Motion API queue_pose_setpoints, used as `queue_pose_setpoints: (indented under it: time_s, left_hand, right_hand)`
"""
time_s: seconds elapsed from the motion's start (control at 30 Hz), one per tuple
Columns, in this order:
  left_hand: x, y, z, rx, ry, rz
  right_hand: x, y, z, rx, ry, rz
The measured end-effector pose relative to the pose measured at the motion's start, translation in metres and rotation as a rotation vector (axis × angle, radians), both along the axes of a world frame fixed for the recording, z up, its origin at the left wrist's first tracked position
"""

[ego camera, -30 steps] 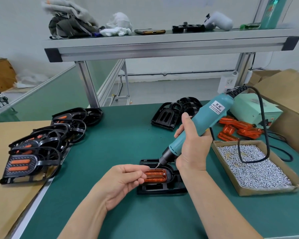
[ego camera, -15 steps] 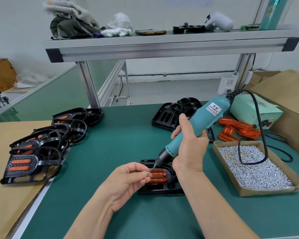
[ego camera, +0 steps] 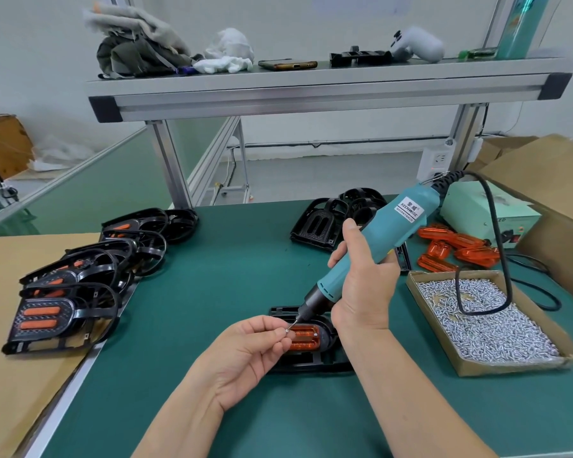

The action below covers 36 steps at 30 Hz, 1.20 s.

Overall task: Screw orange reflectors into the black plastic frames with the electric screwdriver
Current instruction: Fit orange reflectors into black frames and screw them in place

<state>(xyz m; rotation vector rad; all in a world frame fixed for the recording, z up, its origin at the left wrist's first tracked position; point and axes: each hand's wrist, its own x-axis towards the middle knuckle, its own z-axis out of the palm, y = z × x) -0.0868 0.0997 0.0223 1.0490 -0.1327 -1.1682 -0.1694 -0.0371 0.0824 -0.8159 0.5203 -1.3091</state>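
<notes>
A black plastic frame (ego camera: 315, 361) lies on the green mat in front of me with an orange reflector (ego camera: 306, 338) seated in it. My right hand (ego camera: 364, 285) grips the teal electric screwdriver (ego camera: 374, 246), tilted down to the left, its bit tip just above the reflector's left end. My left hand (ego camera: 248, 355) pinches a small silver screw (ego camera: 287, 331) at the bit tip, fingers curled beside the reflector.
A cardboard tray of silver screws (ego camera: 487, 322) sits right, loose orange reflectors (ego camera: 457, 246) behind it. Finished frames (ego camera: 67, 292) are stacked at left, empty frames (ego camera: 331, 219) at the back. The screwdriver's black cord (ego camera: 503, 259) loops over the tray. A shelf crosses overhead.
The screwdriver has tilted and shifted slightly left. My left hand has risen off the reflector and brought a screw up to the bit tip.
</notes>
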Motion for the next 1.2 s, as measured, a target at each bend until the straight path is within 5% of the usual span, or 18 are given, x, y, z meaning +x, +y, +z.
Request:
queue_pose_setpoints:
  time_s: [0.23,0.5,0.8,1.2]
  left_hand:
    - [-0.007,-0.003,0.002,-0.001,-0.014,0.066]
    - [-0.041,-0.015,-0.007,-0.169,-0.135,0.409]
    - [-0.044,-0.015,-0.014,0.018,-0.664,0.456]
    - [-0.037,-0.012,-0.01,-0.067,-0.492,0.381]
  right_hand:
    - [0.002,0.0,-0.001,-0.005,0.012,-0.013]
    - [0.006,-0.007,-0.001,0.143,0.04,-0.084]
    - [0.009,-0.011,-0.01,0.23,0.077,-0.072]
    - [0.012,-0.006,-0.01,0.2,0.086,-0.034]
